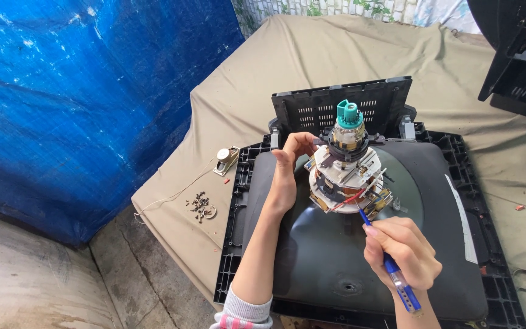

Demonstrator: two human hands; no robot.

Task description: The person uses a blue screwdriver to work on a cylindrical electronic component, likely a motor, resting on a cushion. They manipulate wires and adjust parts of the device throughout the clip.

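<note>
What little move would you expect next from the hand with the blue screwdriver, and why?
Probably easing the blue-handled screwdriver tip into the coil assembly on the dark tube's neck: the right hand aims it at the base near the red wire, while the left hand steadies the side.

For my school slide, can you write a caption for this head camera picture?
Left hand steadies the coil assembly on an old picture tube while the right hand works a blue screwdriver.
</note>
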